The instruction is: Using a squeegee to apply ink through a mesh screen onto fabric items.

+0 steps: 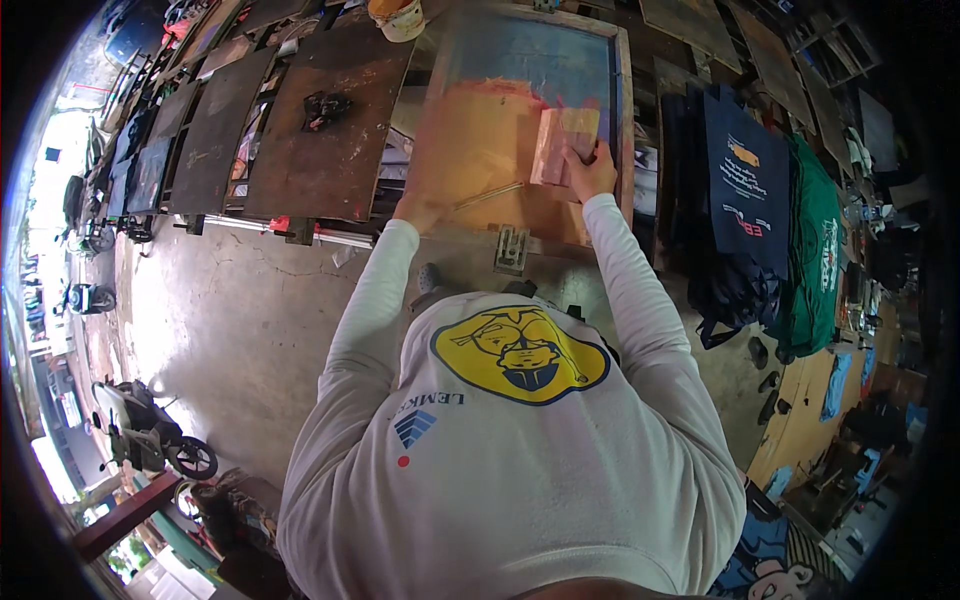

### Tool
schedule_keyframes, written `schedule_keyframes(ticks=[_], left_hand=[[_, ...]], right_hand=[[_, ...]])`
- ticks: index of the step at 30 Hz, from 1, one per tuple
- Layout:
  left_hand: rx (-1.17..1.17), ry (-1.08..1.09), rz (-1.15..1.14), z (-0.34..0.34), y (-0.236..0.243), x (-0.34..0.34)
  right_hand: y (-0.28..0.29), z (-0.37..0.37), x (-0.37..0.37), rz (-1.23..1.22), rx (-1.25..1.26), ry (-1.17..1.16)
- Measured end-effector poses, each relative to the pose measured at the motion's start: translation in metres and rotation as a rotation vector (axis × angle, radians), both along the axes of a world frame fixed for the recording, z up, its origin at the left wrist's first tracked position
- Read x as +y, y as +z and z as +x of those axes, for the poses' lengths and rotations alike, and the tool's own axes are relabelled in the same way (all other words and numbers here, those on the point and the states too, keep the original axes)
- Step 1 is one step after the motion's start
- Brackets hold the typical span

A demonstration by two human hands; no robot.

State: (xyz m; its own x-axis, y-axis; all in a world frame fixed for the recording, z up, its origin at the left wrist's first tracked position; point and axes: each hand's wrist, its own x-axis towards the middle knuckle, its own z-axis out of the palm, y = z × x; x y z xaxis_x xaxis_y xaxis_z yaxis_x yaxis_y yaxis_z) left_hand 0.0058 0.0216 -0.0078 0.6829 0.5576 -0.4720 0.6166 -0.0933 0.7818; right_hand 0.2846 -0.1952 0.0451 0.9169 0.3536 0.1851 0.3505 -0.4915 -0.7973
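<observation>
A screen-printing frame [622,80] lies in front of me, its mesh blue at the far part and smeared with orange-yellow ink nearer to me. My right hand [592,172] is closed around a flat wooden squeegee [552,145], stained pink and yellow, over the right side of the mesh. At the near left corner of the frame is my left hand [424,208]; motion blurs its fingers. A thin stick [490,194] slants across the ink just right of that hand, and whether the hand grips it is unclear. A metal hinge clamp [512,250] sits at the frame's near edge.
Dark printing boards [320,120] line up to the left, one carrying a crumpled black lump [325,110]. An ink-stained bucket [398,20] stands beyond. Dark blue bags [745,170] and green fabric [812,250] hang at right. A motorcycle [150,430] is parked at lower left.
</observation>
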Motion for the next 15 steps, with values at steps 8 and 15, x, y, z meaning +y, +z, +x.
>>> schedule_keyframes(ticks=[8, 15], left_hand=[[0.071, -0.185, 0.251, 0.010, 0.007, 0.001], [0.163, -0.143, 0.386, 0.015, 0.016, -0.007]], right_hand=[[-0.039, 0.009, -0.039, 0.082, 0.061, 0.070], [-0.032, 0.009, -0.037, 0.046, 0.081, 0.065]])
